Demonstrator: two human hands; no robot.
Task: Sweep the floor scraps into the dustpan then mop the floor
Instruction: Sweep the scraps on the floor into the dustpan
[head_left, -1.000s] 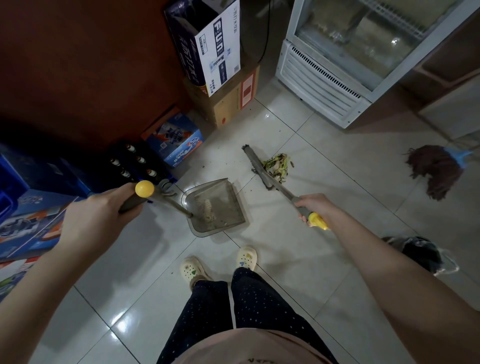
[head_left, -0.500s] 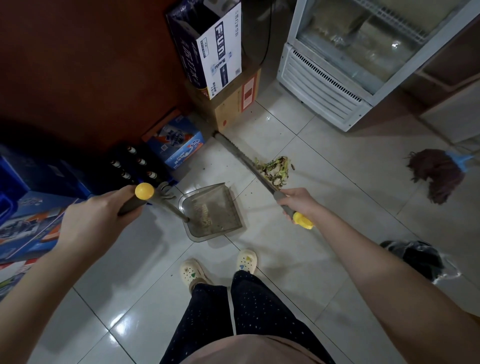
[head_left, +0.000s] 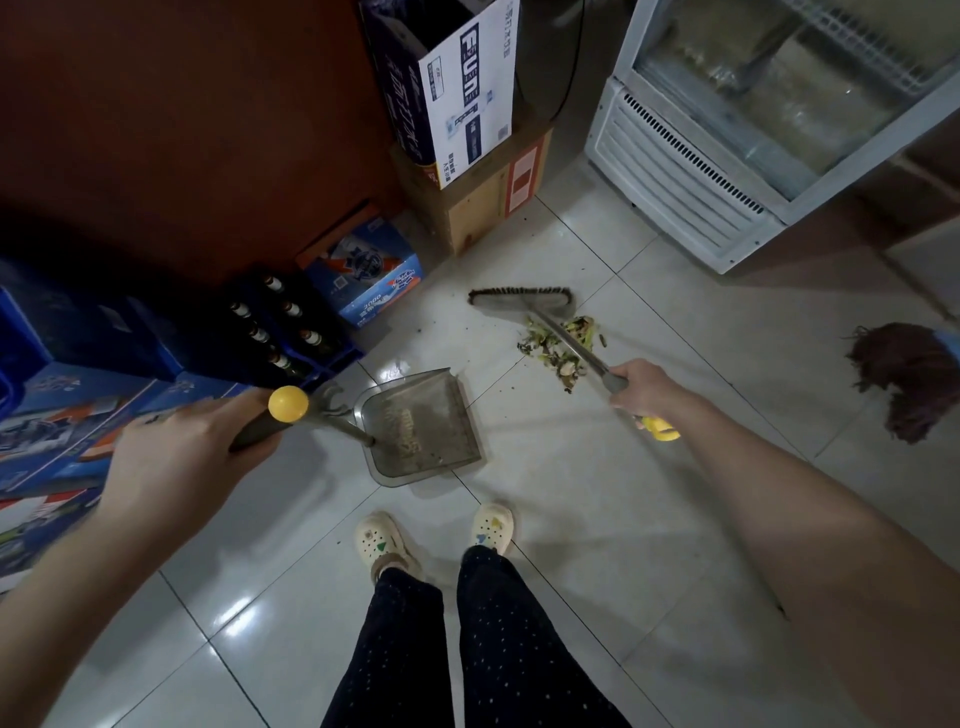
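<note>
A: What writing is showing on those boxes?

B: The tall open carton (head_left: 457, 98) at the top is showing "FUN" in big dark letters on its white side, with smaller print I am not managing to read. It is sitting on a brown cardboard box (head_left: 483, 208) bearing a red label. The blue case (head_left: 363, 275) beside the bottle crate (head_left: 280, 332) is carrying a round emblem and digits too small to tell.

A: And the hands?

B: The left hand (head_left: 182, 457) is wrapping around the dark grip of the dustpan (head_left: 426, 426) handle, just below its yellow ball end. The right hand (head_left: 644, 389) is closing around the broom (head_left: 524, 301) shaft — the yellow tip is sticking out behind the palm.

A: Where is the mess lying?

B: The scraps (head_left: 550, 348), a greenish-yellow pile, are lying on the tile floor (head_left: 623, 519) between the broom head and the right hand, under the shaft. The broom head is resting on the floor on the far side of the pile. The dustpan is standing on the floor to the left of the scraps, apart from them, just ahead of the cream clogs (head_left: 382, 540).

A: The mop?

B: The dark reddish mop head (head_left: 909, 379) is lying at the right edge — well apart from both hands, near the white glass-door fridge (head_left: 727, 166).
</note>
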